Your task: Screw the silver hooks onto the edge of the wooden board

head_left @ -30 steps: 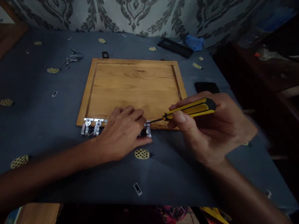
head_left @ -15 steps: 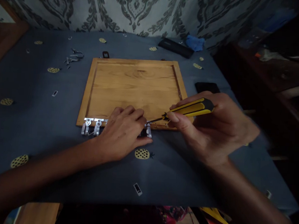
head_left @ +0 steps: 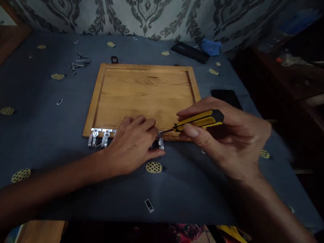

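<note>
A framed wooden board (head_left: 145, 94) lies flat in front of me, with silver metal hooks (head_left: 105, 136) along its near edge. My left hand (head_left: 134, 141) rests over that edge, its curled fingers and thumb around the rightmost metal hook (head_left: 161, 143). The palm hides the hooks beneath it. In my right hand (head_left: 227, 137) is a yellow and black screwdriver (head_left: 199, 120), gripped by the handle between thumb and fingers. Its shaft slants down left, the tip at the top of that rightmost hook. Whether the tip sits in a screw is too small to tell.
A blue cloth with a pineapple print (head_left: 70, 196) covers the table. Loose metal hooks and small parts (head_left: 81, 61) lie at back left. A black case (head_left: 190, 52), a crumpled blue cloth (head_left: 211, 47) and a dark flat phone-like object (head_left: 227, 98) lie to the right.
My right hand has shifted left and turned a little with the screwdriver, whose handle end sits slightly lower. My left hand and the board stay in place.
</note>
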Tool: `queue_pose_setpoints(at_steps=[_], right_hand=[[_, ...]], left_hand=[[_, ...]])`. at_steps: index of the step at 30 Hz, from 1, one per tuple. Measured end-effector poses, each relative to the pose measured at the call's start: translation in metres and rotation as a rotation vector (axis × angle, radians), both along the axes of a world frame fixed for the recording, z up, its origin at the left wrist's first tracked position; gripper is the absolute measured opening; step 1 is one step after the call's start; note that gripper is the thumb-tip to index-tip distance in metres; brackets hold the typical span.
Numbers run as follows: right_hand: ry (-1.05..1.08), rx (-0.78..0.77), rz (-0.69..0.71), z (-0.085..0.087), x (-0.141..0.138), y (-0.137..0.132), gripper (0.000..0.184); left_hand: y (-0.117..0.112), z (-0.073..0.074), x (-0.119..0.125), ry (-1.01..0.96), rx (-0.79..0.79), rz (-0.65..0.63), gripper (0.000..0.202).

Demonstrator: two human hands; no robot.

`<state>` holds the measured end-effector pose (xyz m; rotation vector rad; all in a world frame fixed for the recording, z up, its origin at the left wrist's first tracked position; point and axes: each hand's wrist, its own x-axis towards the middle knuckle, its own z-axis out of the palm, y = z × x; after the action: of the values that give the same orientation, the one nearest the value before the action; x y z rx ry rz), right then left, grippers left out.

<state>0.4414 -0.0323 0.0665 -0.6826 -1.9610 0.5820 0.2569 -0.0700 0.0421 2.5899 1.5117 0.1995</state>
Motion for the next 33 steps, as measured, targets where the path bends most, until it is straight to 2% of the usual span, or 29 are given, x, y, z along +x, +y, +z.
queue_pose_setpoints(at_steps=[5,11,16,23,27,29,33], right_hand=[[-0.039,0.009,0.038,0.003,0.003,0.003,0.016],[-0.049,0.066,-0.041,-0.001,0.0,0.001,0.012],[-0.055,0.131,-0.122,-0.003,-0.004,-0.003,0.017],[-0.032,0.073,-0.169,-0.006,-0.003,-0.003,0.017],[-0.006,0.125,-0.195,-0.008,-0.003,-0.007,0.013],[0.047,0.15,-0.253,-0.008,-0.004,-0.011,0.007],[0.164,0.099,-0.421,-0.006,-0.005,-0.014,0.015]], left_hand=[[0.0,0.0,0.0,0.001,-0.01,0.002,0.04],[0.0,0.0,0.0,-0.011,-0.006,0.004,0.038],[-0.001,0.001,0.0,0.009,-0.021,0.007,0.039],[0.0,0.001,0.0,0.005,-0.01,0.001,0.038],[0.001,0.001,0.0,0.008,-0.014,0.003,0.039],[0.001,0.001,0.0,0.013,-0.023,0.003,0.039],[0.001,0.002,0.0,0.008,-0.029,0.003,0.039]])
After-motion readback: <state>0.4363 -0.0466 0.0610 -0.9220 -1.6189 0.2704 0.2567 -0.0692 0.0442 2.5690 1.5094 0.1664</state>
